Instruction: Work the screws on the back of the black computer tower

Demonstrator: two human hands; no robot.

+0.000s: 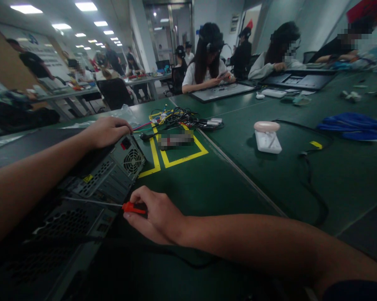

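A computer case [108, 169] lies on the green table at the left, its back panel with a round fan grille facing right. My left hand [110, 131] rests on the top edge of the case near the fan, fingers laid flat over the corner. In my right hand [160, 213] is a screwdriver [133, 207] with an orange-and-black handle. Its long thin shaft points left to the back panel of the case, below the slot covers. Whether the tip sits in a screw I cannot tell.
Beyond the case lies a bundle of cables [182, 117] by yellow tape squares [188, 159]. A white case with a pink lid [267, 140], a black cable [309, 175] and blue gloves [351, 125] are on the right. Several people work across the table, one over a flat panel [222, 92].
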